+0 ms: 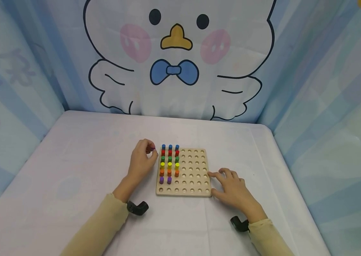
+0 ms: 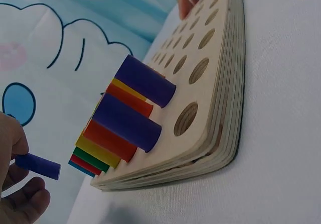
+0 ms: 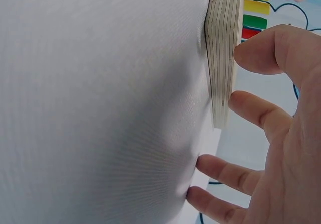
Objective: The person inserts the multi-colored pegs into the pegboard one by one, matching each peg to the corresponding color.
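A wooden pegboard (image 1: 194, 174) with rows of round holes lies on the table. Its left columns hold blue, red, green, yellow, orange and purple pegs (image 1: 169, 180). Beside the board's far left corner, my left hand (image 1: 142, 158) pinches a loose purple peg (image 2: 38, 166) between thumb and fingers, above the table. At the board's right edge rests my right hand (image 1: 233, 186); its thumb and index finger touch the edge, while other fingertips (image 3: 205, 162) reach down to the tablecloth. The right palm holds nothing.
A white cloth (image 1: 103, 142) covers the table. Behind it hangs a curtain with a cartoon bird (image 1: 177, 39), and blue-white curtains (image 1: 337, 106) close off both sides. A dark wrist device (image 1: 138, 208) sits at each sleeve.
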Tool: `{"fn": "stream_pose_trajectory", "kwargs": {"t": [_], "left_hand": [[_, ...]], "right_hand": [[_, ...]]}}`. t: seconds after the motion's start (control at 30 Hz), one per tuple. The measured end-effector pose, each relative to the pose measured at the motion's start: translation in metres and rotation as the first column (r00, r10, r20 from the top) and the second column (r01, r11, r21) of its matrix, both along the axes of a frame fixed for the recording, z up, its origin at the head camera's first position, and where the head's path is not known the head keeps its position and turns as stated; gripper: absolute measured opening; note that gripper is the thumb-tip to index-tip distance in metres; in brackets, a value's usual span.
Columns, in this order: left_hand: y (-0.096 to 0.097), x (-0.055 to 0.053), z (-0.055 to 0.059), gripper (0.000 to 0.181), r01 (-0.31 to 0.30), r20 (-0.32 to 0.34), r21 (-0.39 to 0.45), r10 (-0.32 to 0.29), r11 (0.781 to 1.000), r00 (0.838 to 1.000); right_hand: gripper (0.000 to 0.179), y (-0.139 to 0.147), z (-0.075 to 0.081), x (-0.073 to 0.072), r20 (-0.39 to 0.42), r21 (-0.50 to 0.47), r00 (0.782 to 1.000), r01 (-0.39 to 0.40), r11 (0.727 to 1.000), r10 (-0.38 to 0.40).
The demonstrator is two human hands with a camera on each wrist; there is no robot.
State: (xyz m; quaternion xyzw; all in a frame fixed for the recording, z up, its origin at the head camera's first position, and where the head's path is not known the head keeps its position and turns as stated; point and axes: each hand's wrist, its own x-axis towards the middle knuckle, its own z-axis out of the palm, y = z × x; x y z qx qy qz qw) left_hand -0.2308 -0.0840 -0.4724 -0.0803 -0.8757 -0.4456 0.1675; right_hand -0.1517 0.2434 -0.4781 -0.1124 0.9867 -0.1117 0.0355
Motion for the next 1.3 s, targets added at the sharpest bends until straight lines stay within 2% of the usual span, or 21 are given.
{"fn": "stream_pose_trajectory", "kwargs": {"t": [0.33,0.73,0.93,1.1,1.3], "left_hand": [[0.011,0.011,0.004,0.013,0.104,0.001,0.067,-0.104,0.992,0.995],[0.02,0.024,0.005,0.012,0.178,0.01,0.083,-0.179,0.981,0.984],[0.026,0.031,0.003,0.015,0.222,0.009,0.09,-0.224,0.971,0.975],[0.031,0.038,0.003,0.014,0.258,0.035,0.106,-0.263,0.96,0.964],[0.036,0.047,0.0,0.014,0.289,0.041,0.076,-0.293,0.954,0.955]], "right_hand": [[0.055,0.001,-0.002,0.0,-0.007,0.001,1.0,-0.006,1.0,0.006],[0.054,0.001,-0.001,0.001,-0.01,-0.003,1.0,-0.005,1.0,0.005],[0.055,0.001,-0.001,0.001,-0.009,-0.002,1.0,-0.007,1.0,0.007],[0.055,0.0,-0.002,0.001,-0.008,-0.003,1.0,-0.004,1.0,0.004],[0.055,0.0,-0.001,0.001,-0.016,-0.003,1.0,-0.003,1.0,0.003]]}}
